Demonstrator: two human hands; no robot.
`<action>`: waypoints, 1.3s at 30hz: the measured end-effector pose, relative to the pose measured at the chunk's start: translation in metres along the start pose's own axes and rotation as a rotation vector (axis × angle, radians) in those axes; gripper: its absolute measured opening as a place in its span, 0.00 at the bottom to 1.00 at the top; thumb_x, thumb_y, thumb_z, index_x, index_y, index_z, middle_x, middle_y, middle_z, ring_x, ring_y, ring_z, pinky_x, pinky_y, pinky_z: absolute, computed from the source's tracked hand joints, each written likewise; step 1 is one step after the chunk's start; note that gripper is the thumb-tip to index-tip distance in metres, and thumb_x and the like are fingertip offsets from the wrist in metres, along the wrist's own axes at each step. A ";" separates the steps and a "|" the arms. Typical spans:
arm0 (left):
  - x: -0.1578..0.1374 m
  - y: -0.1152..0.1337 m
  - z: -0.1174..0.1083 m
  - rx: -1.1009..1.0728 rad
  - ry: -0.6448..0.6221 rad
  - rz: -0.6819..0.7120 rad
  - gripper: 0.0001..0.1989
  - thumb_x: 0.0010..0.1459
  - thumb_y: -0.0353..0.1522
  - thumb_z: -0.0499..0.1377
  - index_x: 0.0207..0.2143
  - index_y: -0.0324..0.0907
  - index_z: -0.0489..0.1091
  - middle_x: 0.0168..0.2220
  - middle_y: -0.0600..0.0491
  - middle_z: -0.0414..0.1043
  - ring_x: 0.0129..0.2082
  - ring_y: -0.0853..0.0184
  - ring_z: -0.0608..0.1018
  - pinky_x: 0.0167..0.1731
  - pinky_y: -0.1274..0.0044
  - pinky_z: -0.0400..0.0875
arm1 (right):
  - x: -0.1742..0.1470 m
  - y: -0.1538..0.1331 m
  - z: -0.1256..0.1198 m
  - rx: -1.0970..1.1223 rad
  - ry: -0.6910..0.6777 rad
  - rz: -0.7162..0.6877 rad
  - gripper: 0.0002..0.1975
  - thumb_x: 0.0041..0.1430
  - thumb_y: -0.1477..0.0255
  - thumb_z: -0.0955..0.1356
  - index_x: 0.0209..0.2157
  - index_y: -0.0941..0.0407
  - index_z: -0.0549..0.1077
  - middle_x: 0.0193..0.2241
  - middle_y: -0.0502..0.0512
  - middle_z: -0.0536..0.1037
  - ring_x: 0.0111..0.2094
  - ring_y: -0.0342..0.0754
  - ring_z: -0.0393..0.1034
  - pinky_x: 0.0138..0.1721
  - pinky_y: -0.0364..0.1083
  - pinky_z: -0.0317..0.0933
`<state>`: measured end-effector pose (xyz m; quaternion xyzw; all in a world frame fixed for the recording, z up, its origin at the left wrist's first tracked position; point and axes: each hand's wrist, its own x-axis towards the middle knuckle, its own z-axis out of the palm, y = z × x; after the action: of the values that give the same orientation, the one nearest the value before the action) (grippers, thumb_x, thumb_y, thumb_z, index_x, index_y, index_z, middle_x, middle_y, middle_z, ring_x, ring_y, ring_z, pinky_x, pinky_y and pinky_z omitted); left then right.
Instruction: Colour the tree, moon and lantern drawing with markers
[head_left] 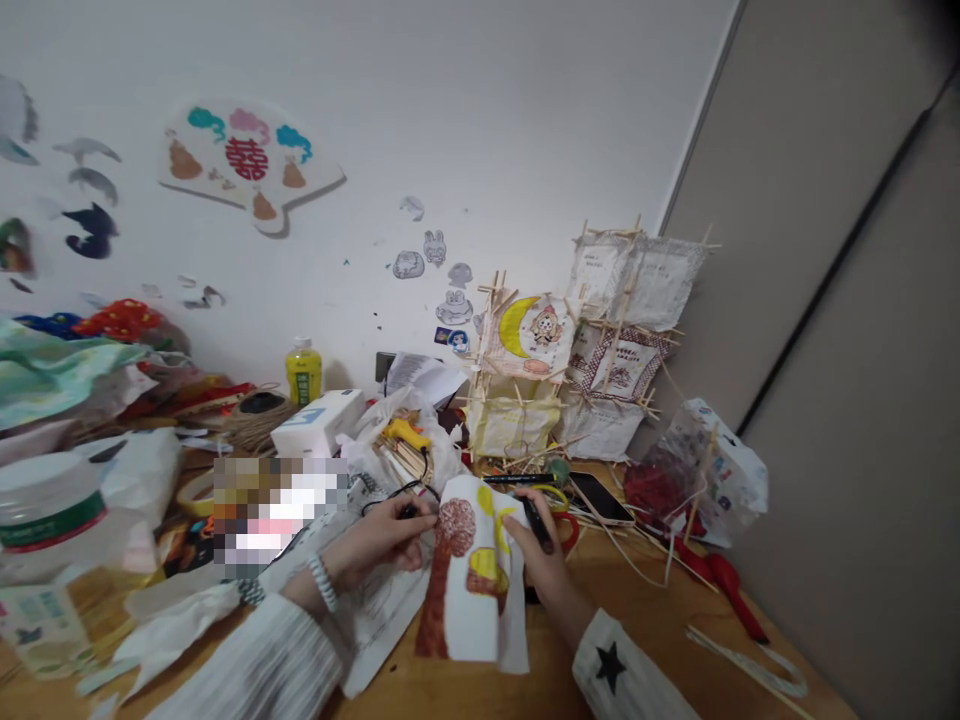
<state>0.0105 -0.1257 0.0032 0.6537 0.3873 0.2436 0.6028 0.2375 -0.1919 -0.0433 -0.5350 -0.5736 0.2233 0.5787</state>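
Observation:
A sheet of white paper with a coloured drawing (472, 590) stands tilted between my hands, bent along its right side. It shows a brown tree and yellow shapes. My left hand (379, 545) is closed at the sheet's upper left edge, pinching it with thumb and finger; a small dark piece shows by its fingers, too small to name. My right hand (551, 570) is closed around a black marker (538, 525), its thumb against the sheet's right side. Below my left hand lies another paper with faint line drawings (382, 625).
Behind stand stick frames with drawn panels (536, 335). A phone (600, 498), red-handled scissors (571, 530) and a yellow glue gun (407, 432) lie beyond my hands. At left are a large jar (49, 510), a white box (319, 420) and a yellow bottle (303, 372).

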 end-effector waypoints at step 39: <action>0.000 0.004 -0.029 1.011 0.465 0.142 0.15 0.59 0.33 0.45 0.46 0.42 0.63 0.37 0.46 0.75 0.36 0.59 0.76 0.34 0.73 0.65 | 0.024 0.018 -0.017 -0.725 -0.291 -0.349 0.19 0.53 0.76 0.68 0.48 0.54 0.67 0.39 0.57 0.71 0.42 0.52 0.64 0.43 0.48 0.58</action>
<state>-0.0119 -0.1081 0.0114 0.8148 0.5336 0.2054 0.0952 0.2649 -0.1714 -0.0445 -0.5616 -0.7726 -0.0208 0.2954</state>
